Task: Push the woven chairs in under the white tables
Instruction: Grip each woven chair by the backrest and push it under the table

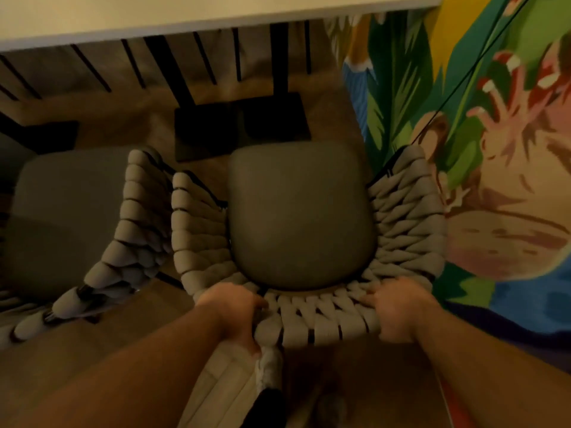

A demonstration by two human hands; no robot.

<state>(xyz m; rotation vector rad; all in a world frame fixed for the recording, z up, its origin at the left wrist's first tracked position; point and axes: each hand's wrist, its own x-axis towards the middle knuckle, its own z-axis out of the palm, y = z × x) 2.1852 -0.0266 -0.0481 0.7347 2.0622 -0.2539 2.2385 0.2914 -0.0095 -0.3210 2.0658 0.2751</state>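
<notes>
A woven chair (401, 217) with thick grey rope weave and a dark grey seat cushion stands right below me. Its front faces the white table (191, 20), whose edge runs along the top of the view. My left hand (238, 313) grips the left part of the chair's curved backrest. On the right part of the same backrest, my right hand (398, 310) is wrapped over the rim. The seat lies outside the table edge. A second woven chair (133, 230) of the same kind stands to the left, angled, close to the first.
Black table bases (241, 128) and thin dark legs stand on the wooden floor under the table. A colourful painted wall (494, 149) runs close along the chair's right side. My legs show at the bottom.
</notes>
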